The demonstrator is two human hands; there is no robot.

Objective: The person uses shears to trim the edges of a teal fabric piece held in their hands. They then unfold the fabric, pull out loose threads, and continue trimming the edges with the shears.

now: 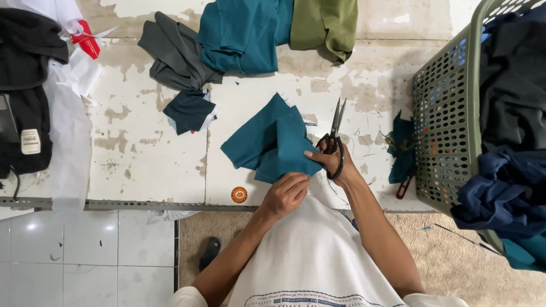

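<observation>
Folded teal cloth piece (273, 142) at near edge of flaking white worktable (142, 159), by green perforated plastic basket (449, 113). Left hand (285, 194) pinching cloth's near corner, fingers curled. Right hand (330, 162) closed through black-handled scissors (334, 139), blades slightly apart, tips pointing away. Best kept taut & flat, cut w/ wrist straight, fingers clear

Bright, even light is filling the frame, casting only soft shadows, glaring faintly off the floor tiles (85, 250) at lower left, everything staying sharp.
</observation>
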